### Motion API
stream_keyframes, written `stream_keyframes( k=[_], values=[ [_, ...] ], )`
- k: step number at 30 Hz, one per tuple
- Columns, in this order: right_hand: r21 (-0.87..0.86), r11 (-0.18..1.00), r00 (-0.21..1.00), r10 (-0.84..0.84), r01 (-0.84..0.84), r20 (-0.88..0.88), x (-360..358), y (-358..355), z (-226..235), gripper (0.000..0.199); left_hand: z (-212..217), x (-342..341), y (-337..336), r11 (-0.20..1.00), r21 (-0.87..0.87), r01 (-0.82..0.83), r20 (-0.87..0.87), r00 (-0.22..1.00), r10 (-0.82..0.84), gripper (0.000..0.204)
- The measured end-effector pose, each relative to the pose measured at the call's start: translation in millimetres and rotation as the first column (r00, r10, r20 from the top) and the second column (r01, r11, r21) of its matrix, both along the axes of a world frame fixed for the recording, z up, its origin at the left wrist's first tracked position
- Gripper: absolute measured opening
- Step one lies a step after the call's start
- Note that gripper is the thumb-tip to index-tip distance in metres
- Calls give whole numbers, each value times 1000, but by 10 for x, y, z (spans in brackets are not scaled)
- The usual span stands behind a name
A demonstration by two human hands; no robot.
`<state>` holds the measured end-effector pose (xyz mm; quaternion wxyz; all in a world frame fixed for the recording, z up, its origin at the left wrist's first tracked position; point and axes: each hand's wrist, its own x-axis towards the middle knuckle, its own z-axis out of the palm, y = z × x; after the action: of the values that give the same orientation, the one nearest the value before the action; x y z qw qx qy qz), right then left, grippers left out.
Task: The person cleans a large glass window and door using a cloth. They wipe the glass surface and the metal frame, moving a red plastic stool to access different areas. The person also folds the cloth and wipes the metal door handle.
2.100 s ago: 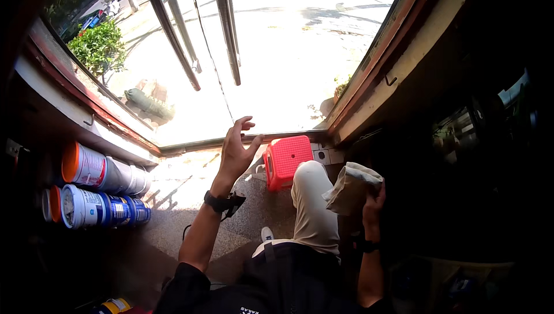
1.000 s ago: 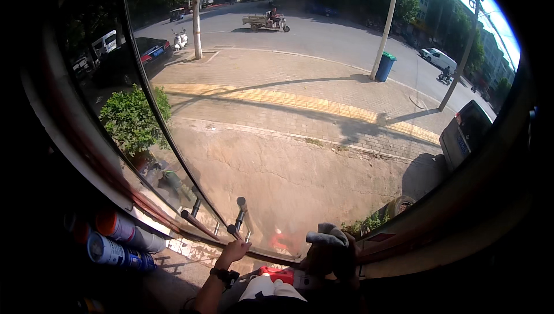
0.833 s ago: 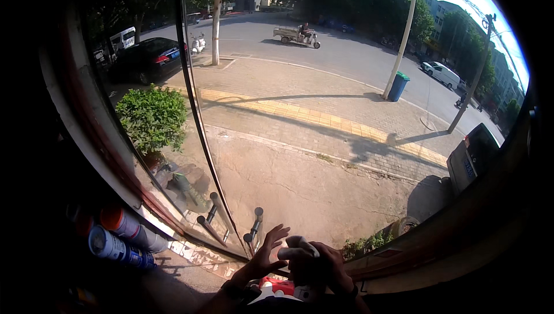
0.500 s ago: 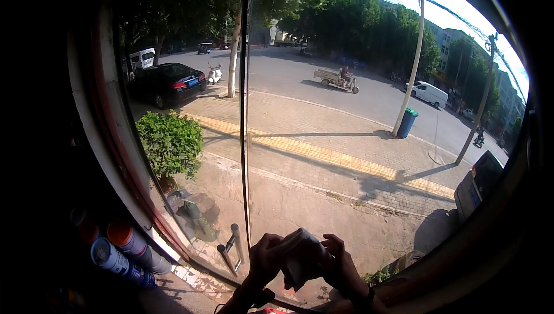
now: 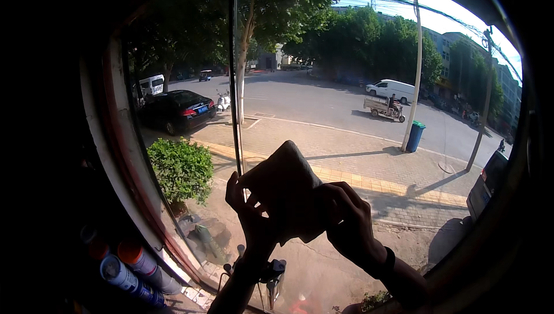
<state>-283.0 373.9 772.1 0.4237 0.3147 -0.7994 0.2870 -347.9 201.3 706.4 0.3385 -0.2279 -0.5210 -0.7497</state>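
Observation:
A dark folded cloth (image 5: 288, 193) hangs between my two hands, nearly a silhouette against the bright street. My left hand (image 5: 254, 219) grips its left side, fingers bent round the edge. On the opposite side, my right hand (image 5: 351, 213) has its fingers curled over the cloth's right edge. One corner of the cloth points up, and its lower edge is uneven. Behind it stands a glass door with a thin dark upright edge (image 5: 235, 95). The door handle (image 5: 240, 250) is partly hidden by my left forearm.
Paint-type buckets (image 5: 131, 282) stand at the lower left inside the doorway. Beyond the glass are a leafy potted shrub (image 5: 180, 170), a black car (image 5: 180, 111), a blue bin (image 5: 416, 137) and poles. A van (image 5: 392, 90) and a cargo tricycle (image 5: 384, 108) are on the road.
Both hands have risen, lifting the cloth higher in the view, and the cloth is spread wider. The view has shifted slightly. Outside, the tricycle has moved right and the white van left.

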Motion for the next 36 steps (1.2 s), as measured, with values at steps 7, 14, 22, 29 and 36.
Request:
stream_keyframes(
  k=[7,14,22,29,36],
  values=[
    [307,951,922,85,38,-378,-365,-48,1260,38,768,-454,-88,391,-349,-852,-743,505,439,74],
    [528,563,722,-194,636,-664,-283,-211,1239,46,875,-635,-187,390,-372,-842,-758,518,397,57],
    [536,382,647,-276,752,-711,-565,-394,1786,13,1656,-864,-208,414,-266,-870,-825,428,369,46],
    [413,556,604,-214,722,-768,-834,-393,2583,24,2756,-925,-233,534,-195,-823,-859,406,312,13],
    [299,590,356,22,750,-934,-758,-333,2925,18,3001,-695,-181,496,-71,-865,-907,263,329,16]
  ],
)
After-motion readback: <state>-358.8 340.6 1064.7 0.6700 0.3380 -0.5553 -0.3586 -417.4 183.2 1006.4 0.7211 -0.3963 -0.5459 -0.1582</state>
